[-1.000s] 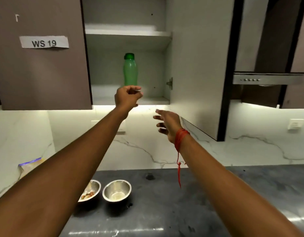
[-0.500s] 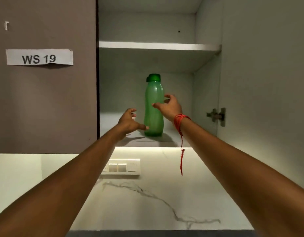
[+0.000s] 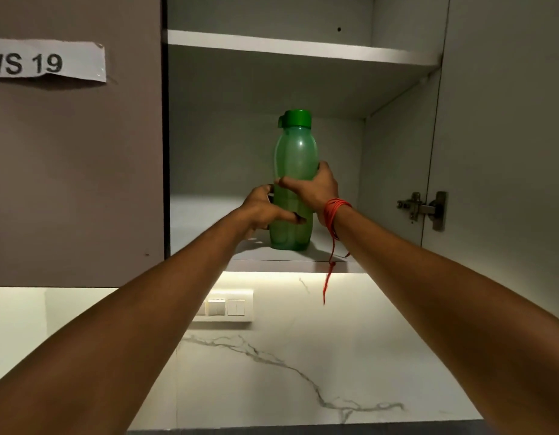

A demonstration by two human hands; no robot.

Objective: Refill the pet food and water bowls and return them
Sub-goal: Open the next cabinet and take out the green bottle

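Both grips had closed in on the bottle (image 3: 295,158) since half a second before: then my right grip (image 3: 315,191) only brushed its side and my left grip (image 3: 265,208) lay at the shelf (image 3: 202,215) beside it. Now my right grip was wrapped round the bottle's waist, thumb across the front and fingers out of sight behind. My left grip held it lower down on the left side, thumb laid across the front of the green body and fingers curled round the far side.

The bottle stood upright on the lower shelf of the open cupboard, near the shelf's front edge and somewhat right of its middle, its base touching the shelf. Its darker green cap (image 3: 297,117) was shut on top. Whether it held any water I could not tell through the cloudy plastic.

A red thread (image 3: 334,208) was wound round my right wrist, one loose end hanging below the shelf's front edge. An upper shelf (image 3: 303,51) ran across above the bottle. On the shut door to the left a paper label (image 3: 45,62) read "WS 19". The open door (image 3: 507,152) stood to the right, with its hinge (image 3: 422,208) at the cupboard's right wall. Below the cupboard a switch plate (image 3: 224,307) sat on the veined white wall (image 3: 271,372).
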